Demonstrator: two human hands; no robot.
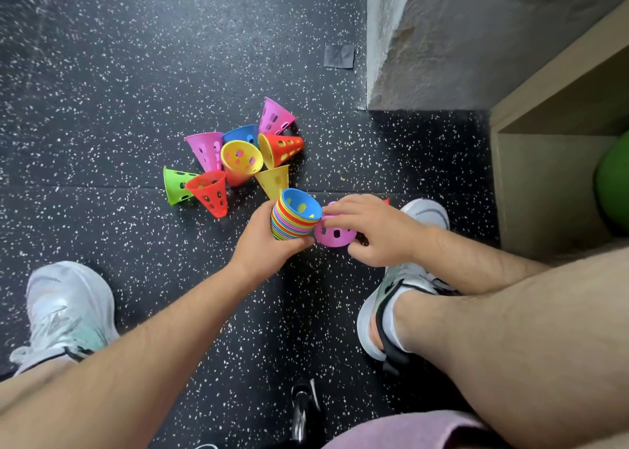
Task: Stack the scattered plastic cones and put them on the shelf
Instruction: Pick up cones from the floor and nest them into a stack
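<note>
Head view: black rubber floor (102, 74) with white speckles, a grey tape patch (338, 56) stuck on it near a rough grey wall (476, 40). Beige wooden shelf (544, 108) at right, with a green ball (612, 183) in its open compartment. I'm crouched, white shoes on either side. My left hand (262, 244) is wrapped round the stack (292, 220) of nested cones, thumb on the near side; the striped rims show many colours and the blue one is innermost, its mouth tilted up toward me. My right hand (377, 231) is palm down, fingertips pinching a pink cone (335, 234) by its rim, just beside the stack and touching it. The loose cones (238, 159) lie in a heap on the floor beyond the hands: pink, blue, red, yellow and green, most tipped on their sides. All are thin glossy plastic, tapered, with oval holes punched in the walls.
</note>
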